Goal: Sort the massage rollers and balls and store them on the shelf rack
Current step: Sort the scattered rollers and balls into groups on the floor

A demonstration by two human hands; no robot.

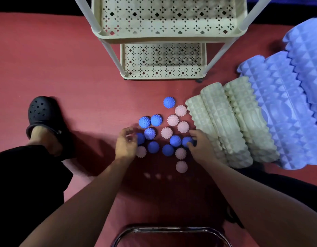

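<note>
While no writing shows, right hand pinches blue ball; left hand curled, grip unclear.

Blue balls, pink balls, cream rollers.

Single head-worn view, wide-angle, looking forward and steeply down onto the red floor. Set close above both forearms, which enter from the near edge. Faces the shelf rack at the far centre, cropped at the top edge. Takes in foam rollers at right and a black shoe at left. Edges bowed by lens distortion. No second view to overlap.
</note>
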